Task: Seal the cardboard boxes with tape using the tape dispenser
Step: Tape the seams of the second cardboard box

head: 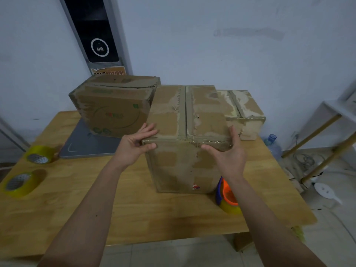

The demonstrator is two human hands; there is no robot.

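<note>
Your right forearm hides part of the orange and blue tape dispenser [227, 195], which lies on the wooden table [134, 209] just beside the nearest cardboard box [185, 135]. Your left hand [133, 147] and right hand [229, 153] grip that box's near top corners, thumbs on the front face and fingers over the taped top. Behind it, the left box [113, 106] carries green and red print too blurred to read, and the right box [244, 112] is half hidden.
</note>
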